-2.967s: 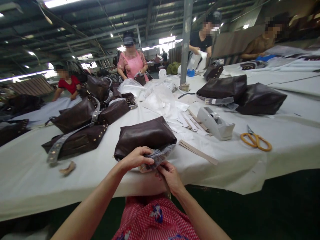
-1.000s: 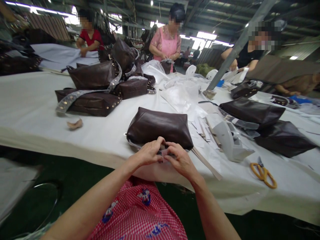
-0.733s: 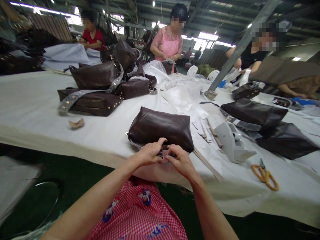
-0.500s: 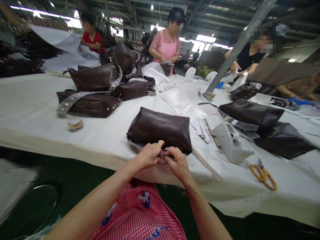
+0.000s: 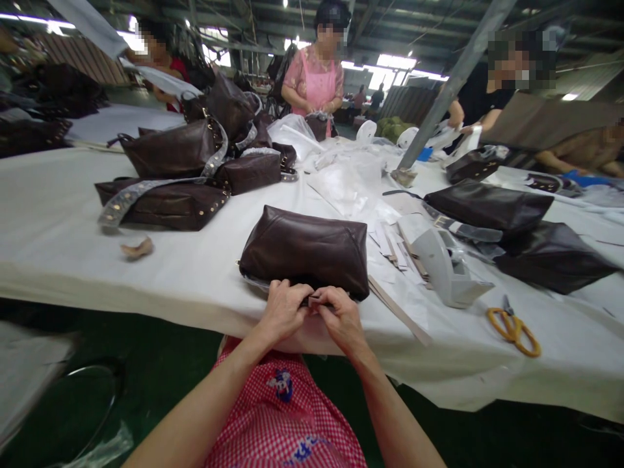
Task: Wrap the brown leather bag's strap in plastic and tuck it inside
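Note:
A dark brown leather bag (image 5: pixel 307 250) lies on its side near the front edge of the white-covered table (image 5: pixel 195 279). At the bag's near side, my left hand (image 5: pixel 285 309) is closed, its fingers curled at the bag's edge and its thumb close to my other hand. A small flat pinkish-brown piece (image 5: pixel 312 301) shows between the fingertips of my right hand (image 5: pixel 341 318), which pinches it. Whether that piece is joined to the bag is hidden by my fingers.
Brown bags with studded, plastic-wrapped straps (image 5: pixel 160 203) are piled at left. On the right are yellow-handled scissors (image 5: pixel 514 331), a white tape dispenser (image 5: pixel 455 279), paper strips (image 5: pixel 400 250) and more bags (image 5: pixel 556 260). A slanted pole (image 5: pixel 453 97) rises beyond. Co-workers (image 5: pixel 319 78) stand across the table.
My left hand has lowered its raised index finger and drawn in at the bag's edge. Both hands stay together at the small piece. A co-worker at left has lifted a white sheet.

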A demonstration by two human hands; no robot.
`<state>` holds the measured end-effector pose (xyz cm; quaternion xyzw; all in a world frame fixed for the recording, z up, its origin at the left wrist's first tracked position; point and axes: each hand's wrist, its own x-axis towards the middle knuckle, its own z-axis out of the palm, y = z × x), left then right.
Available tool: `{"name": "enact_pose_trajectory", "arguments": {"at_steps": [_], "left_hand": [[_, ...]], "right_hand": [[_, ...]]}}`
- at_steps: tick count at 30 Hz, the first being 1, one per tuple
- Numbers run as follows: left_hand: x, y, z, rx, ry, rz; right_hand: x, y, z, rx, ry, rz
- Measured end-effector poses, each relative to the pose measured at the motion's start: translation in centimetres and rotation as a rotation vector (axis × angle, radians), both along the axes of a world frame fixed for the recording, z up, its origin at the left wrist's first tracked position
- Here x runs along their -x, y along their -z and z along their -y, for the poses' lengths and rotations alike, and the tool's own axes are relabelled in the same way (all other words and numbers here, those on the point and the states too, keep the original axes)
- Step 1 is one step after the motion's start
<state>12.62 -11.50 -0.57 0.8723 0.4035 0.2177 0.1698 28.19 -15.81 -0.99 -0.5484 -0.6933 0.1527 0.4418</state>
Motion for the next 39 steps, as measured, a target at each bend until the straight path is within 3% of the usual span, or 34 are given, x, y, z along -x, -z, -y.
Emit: {"name": "enact_pose_trajectory", "arguments": {"at_steps": [9,13,20,30,34,39], "left_hand": [[-0.7,0.3,0.3,0.007,-0.075,0.069],[-0.6,0.3,0.2,0.006,-0.069,0.07],[0.0,-0.4,0.0,0.045,0.019,0.048],[-0.7,-0.2,0.3,0.061,-0.084,0.029],[-0.5,-0.1,0.5,0.028,-0.05,0.032],[-0.2,-0.1,0.7,-0.024,-0.02,0.027]], "right_hand": [[-0.3,-1.1,-0.1,0.208,0.052,-0.213],[-0.3,-1.4,0.0,0.158,0.018,-0.1],[-0.5,-0.4,0.0,0.06,-0.006,-0.047],[-0.6,-1.2,-0.3,0.093,-0.016,0.044],[-0.3,-0.7,-0.1,0.001,-0.01,0.142],[-0.4,0.1,-0.1,-0.028,-0.017,0.096]]}}
